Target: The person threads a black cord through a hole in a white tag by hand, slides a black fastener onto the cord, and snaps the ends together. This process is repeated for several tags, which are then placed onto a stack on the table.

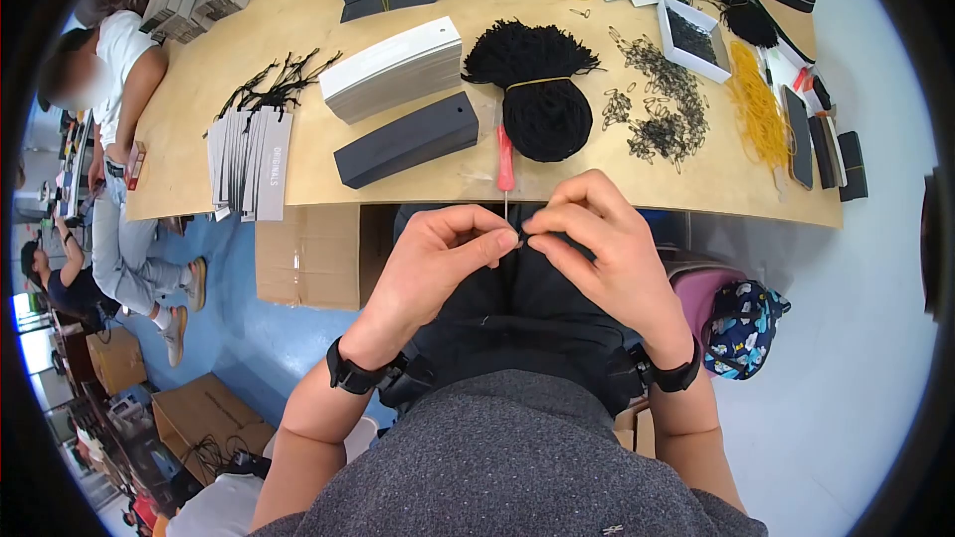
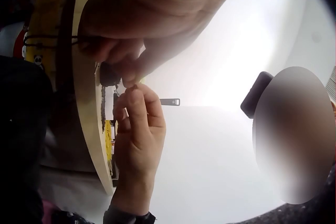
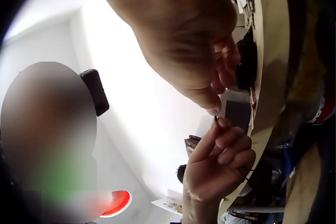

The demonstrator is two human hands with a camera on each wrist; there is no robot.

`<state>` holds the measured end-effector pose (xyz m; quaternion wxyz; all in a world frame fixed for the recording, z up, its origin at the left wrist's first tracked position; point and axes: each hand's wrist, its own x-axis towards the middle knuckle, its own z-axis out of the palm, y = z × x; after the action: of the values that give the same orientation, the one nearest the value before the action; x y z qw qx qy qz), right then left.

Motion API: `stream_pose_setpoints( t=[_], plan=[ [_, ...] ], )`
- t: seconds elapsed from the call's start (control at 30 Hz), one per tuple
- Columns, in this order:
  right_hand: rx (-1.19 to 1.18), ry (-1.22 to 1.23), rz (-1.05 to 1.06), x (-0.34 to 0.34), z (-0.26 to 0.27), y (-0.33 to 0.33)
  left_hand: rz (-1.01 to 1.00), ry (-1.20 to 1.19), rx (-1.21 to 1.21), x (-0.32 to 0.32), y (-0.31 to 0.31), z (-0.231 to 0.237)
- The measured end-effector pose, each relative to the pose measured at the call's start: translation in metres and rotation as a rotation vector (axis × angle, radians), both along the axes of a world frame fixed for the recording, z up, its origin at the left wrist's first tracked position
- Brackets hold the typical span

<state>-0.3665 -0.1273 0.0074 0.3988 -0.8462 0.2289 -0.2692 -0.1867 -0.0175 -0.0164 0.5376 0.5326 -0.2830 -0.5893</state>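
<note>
Both hands meet just off the table's front edge. The left hand (image 1: 443, 259) pinches a small dark piece between thumb and forefinger; the right hand (image 1: 607, 249) pinches at the same spot, its other fingers bent. A dark cord shows by the left hand (image 3: 218, 174) in the right wrist view, and another stretch by the near hand (image 2: 152, 14) in the left wrist view. What joins at the fingertips is too small to tell. Just beyond the fingertips a red-handled tool (image 1: 505, 164) lies with its thin metal shaft pointing at them.
On the table (image 1: 398, 194) are a black cord bundle (image 1: 547, 119), a dark tag stack (image 1: 408, 139), a white tag stack (image 1: 393, 70), corded tags (image 1: 264, 164), loose pins (image 1: 667, 119), a white box (image 1: 693, 40) and yellow cords (image 1: 758, 104). A person (image 1: 124, 70) sits at the left.
</note>
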Motion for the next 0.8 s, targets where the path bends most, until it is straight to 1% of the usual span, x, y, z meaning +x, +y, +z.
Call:
stream_pose_setpoints(
  t=[0.07, 0.2, 0.27, 0.3, 0.33, 0.37, 0.43, 0.47, 0.5, 0.57, 0.6, 0.63, 0.7, 0.73, 0.8],
  plan=[
    [-0.098, 0.015, 0.042, 0.0, -0.005, -0.002, -0.006, -0.004, -0.002, 0.0, 0.0, 0.001],
    [-0.132, 0.018, 0.028, 0.0, 0.0, 0.0, 0.009, 0.043, 0.031, 0.001, 0.005, 0.0],
    [-0.241, -0.03, -0.06, 0.001, -0.003, -0.001, 0.006, 0.043, 0.061, 0.006, 0.011, -0.005],
    [-0.242, -0.029, -0.063, 0.002, -0.005, -0.001, -0.035, 0.28, 0.072, 0.01, 0.014, -0.007],
    [-0.312, -0.02, -0.077, 0.003, -0.007, -0.001, -0.076, 0.517, 0.083, 0.012, 0.017, -0.008],
    [-0.382, -0.011, -0.088, 0.004, -0.008, 0.0, -0.076, 0.517, 0.083, 0.009, 0.018, -0.007],
    [-0.378, -0.015, -0.068, 0.008, -0.012, 0.007, 0.022, 0.726, 0.008, 0.002, 0.018, -0.005],
    [-0.374, -0.018, -0.048, 0.009, -0.012, 0.012, 0.095, 0.644, -0.019, -0.002, 0.016, -0.007],
    [-0.375, -0.018, -0.046, 0.01, -0.012, 0.016, 0.096, 0.644, -0.02, -0.005, 0.014, -0.007],
    [-0.23, -0.017, -0.063, 0.01, -0.01, 0.022, 0.138, -0.412, -0.232, -0.008, 0.008, -0.007],
    [-0.146, 0.002, -0.075, 0.009, -0.01, 0.023, 0.103, -0.646, -0.329, -0.006, 0.007, -0.006],
    [-0.147, 0.002, -0.079, 0.007, -0.01, 0.024, 0.098, -0.645, -0.332, -0.007, 0.007, -0.005],
    [0.122, 0.045, -0.076, 0.003, -0.011, 0.024, 0.067, -0.979, -0.445, -0.01, 0.011, -0.002],
    [0.122, 0.043, -0.077, 0.001, -0.011, 0.023, 0.066, -1.059, -0.481, -0.011, 0.012, -0.002],
    [0.363, 0.069, -0.024, -0.003, -0.007, 0.02, 0.064, -1.031, -0.481, -0.012, 0.011, 0.0]
  ],
)
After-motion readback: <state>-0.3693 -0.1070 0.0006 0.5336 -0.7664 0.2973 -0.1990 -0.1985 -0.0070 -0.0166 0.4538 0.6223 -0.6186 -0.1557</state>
